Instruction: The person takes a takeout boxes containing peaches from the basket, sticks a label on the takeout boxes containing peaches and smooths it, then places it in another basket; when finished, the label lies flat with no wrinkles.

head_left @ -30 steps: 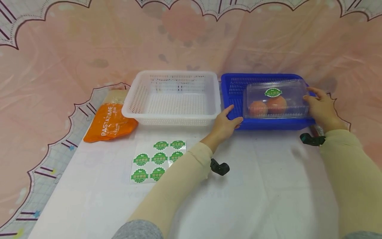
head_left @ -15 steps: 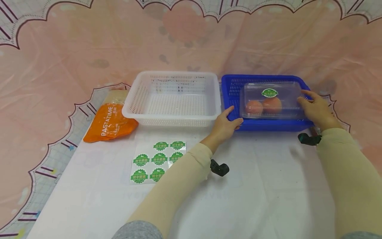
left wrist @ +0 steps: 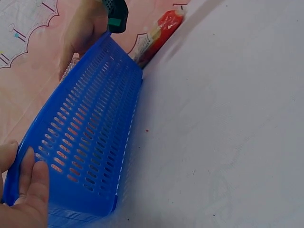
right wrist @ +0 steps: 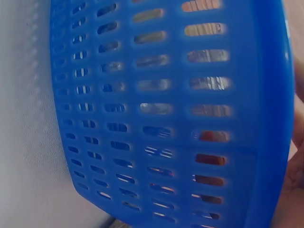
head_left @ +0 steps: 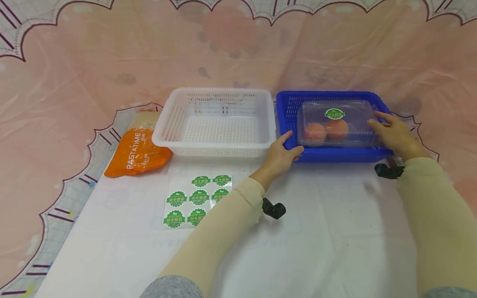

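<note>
A clear plastic box (head_left: 357, 114) with a green round sticker (head_left: 334, 114) on its lid sits in the blue basket (head_left: 343, 156). Two round orange-pink fruits (head_left: 314, 133) show through its side. At the basket's near left corner my left hand (head_left: 280, 158) grips the rim, its thumb on one side and fingers (left wrist: 38, 190) on the other in the left wrist view. My right hand (head_left: 398, 134) holds the box's right end, thumb and fingers at its edge. Basket slots fill most of the right wrist view, hiding most of that hand.
A white basket (head_left: 220, 151) stands left of the blue one. Farther left lies an orange bag (head_left: 138, 153). A sheet of green stickers (head_left: 186, 209) lies on the white table (head_left: 316, 248), partly under my left forearm. A red packet (left wrist: 164, 31) lies beyond the blue basket.
My right hand and the clear plastic box have shifted left inside the blue basket, and the box sits slightly lower there. My left hand has stayed on the rim.
</note>
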`<state>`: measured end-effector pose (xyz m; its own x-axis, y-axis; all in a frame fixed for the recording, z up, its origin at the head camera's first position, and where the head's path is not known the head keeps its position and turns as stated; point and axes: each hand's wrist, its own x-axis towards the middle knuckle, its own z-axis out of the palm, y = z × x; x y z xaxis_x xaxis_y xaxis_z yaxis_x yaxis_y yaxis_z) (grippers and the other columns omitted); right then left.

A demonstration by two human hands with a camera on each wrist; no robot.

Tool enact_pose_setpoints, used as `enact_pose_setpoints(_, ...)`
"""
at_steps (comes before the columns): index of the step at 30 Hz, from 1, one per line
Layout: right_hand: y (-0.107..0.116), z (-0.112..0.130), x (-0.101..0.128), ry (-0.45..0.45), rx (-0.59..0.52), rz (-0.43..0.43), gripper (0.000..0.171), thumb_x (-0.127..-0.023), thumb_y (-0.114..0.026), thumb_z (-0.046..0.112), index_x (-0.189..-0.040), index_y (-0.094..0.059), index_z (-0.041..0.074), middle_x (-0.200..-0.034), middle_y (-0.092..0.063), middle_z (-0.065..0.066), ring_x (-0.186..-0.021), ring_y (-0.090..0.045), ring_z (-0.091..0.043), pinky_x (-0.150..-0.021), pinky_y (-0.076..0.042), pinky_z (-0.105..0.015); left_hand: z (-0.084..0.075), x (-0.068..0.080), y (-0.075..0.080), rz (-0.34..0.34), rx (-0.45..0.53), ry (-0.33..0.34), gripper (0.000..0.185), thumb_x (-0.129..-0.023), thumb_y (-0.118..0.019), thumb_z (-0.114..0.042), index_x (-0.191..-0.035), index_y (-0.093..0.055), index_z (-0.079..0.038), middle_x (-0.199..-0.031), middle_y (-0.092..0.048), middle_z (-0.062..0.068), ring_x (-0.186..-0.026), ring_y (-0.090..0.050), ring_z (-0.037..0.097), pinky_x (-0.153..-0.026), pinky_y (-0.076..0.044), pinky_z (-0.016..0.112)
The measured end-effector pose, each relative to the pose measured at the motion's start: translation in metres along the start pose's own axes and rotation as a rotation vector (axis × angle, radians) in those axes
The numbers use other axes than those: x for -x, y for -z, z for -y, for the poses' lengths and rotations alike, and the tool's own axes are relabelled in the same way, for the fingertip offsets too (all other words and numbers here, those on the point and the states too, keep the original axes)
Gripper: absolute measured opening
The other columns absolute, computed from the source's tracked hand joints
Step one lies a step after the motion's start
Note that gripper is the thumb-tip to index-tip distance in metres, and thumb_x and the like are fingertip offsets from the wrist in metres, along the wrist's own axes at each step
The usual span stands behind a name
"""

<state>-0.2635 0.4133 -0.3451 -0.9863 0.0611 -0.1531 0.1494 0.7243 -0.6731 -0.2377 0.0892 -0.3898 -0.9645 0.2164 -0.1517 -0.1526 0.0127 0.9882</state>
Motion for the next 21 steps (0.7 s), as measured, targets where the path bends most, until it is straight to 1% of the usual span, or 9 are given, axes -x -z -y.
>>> enact_pose_setpoints(2, 0.0018, 0.0012, 0.0018, 0.002, 0.005, 0.026, 0.086, -0.099, -0.043, 0.063, -0.162, -0.01, 0.015, -0.154, -0.02, -0.038, -0.137, -0.023, -0.061, -0.106, -0.018, -0.075, -0.0003, -0.0001, 0.0, 0.003, 0.001, -0.005, 0.066, -0.096, -0.068, -0.008, -0.155, -0.039, -0.014, -0.146, -0.048, 0.017, -0.093, -0.071, 0.017, -0.08, -0.057, 0.024)
enact_pose_setpoints(5, 0.004, 0.0022, 0.003, 0.004, 0.0, 0.077, 0.089, -0.097, -0.051, 0.061, -0.162, -0.009, 0.016, -0.156, -0.016, -0.037, -0.139, -0.02, -0.06, -0.107, -0.018, -0.074, -0.0007, 0.0002, -0.0003, 0.002, -0.007, -0.008, 0.066, -0.096, -0.068, -0.008, -0.155, -0.039, -0.013, -0.142, -0.052, 0.019, -0.094, -0.072, 0.019, -0.08, -0.057, 0.025)
enact_pose_setpoints(8, 0.0051, 0.0016, 0.0024, -0.003, -0.017, 0.137, 0.093, -0.096, -0.059, 0.057, -0.162, -0.006, 0.019, -0.159, -0.009, -0.035, -0.14, -0.015, -0.06, -0.108, -0.016, -0.074, -0.0006, 0.0004, -0.0004, 0.001, -0.015, -0.005, 0.066, -0.096, -0.068, -0.008, -0.155, -0.039, -0.013, -0.136, -0.057, 0.018, -0.094, -0.072, 0.02, -0.08, -0.057, 0.025)
enact_pose_setpoints(10, 0.0049, 0.0016, 0.0014, -0.006, -0.029, 0.159, 0.096, -0.094, -0.063, 0.053, -0.162, -0.004, 0.02, -0.16, -0.005, -0.034, -0.14, -0.015, -0.059, -0.108, -0.015, -0.075, -0.0008, 0.0005, -0.0003, -0.002, -0.017, -0.002, 0.066, -0.096, -0.068, -0.008, -0.155, -0.039, -0.013, -0.133, -0.059, 0.018, -0.094, -0.072, 0.02, -0.08, -0.057, 0.025)
enact_pose_setpoints(14, 0.0037, 0.002, -0.0009, -0.015, -0.041, 0.171, 0.1, -0.092, -0.068, 0.051, -0.162, -0.004, 0.018, -0.161, -0.004, -0.032, -0.139, -0.02, -0.058, -0.108, -0.015, -0.074, -0.0016, 0.0008, 0.0003, -0.002, -0.014, -0.006, 0.066, -0.096, -0.069, -0.009, -0.155, -0.04, -0.012, -0.13, -0.061, 0.018, -0.093, -0.072, 0.02, -0.08, -0.057, 0.025)
enact_pose_setpoints(18, 0.003, 0.003, -0.0031, -0.015, -0.023, 0.165, 0.1, -0.092, -0.068, 0.051, -0.162, -0.006, 0.015, -0.16, -0.006, -0.033, -0.141, -0.018, -0.057, -0.109, -0.016, -0.073, -0.0022, 0.0014, 0.001, -0.002, -0.027, -0.005, 0.066, -0.096, -0.069, -0.011, -0.154, -0.04, -0.013, -0.122, -0.066, 0.016, -0.095, -0.072, 0.023, -0.081, -0.057, 0.026)
enact_pose_setpoints(21, 0.002, 0.0048, -0.0042, -0.017, -0.016, 0.16, 0.101, -0.092, -0.068, 0.052, -0.162, -0.007, 0.014, -0.16, -0.007, -0.033, -0.141, -0.018, -0.057, -0.11, -0.014, -0.072, -0.0019, 0.0022, 0.0006, -0.01, -0.041, -0.011, 0.066, -0.096, -0.069, -0.013, -0.155, -0.04, -0.013, -0.124, -0.065, 0.015, -0.095, -0.072, 0.022, -0.082, -0.057, 0.027)
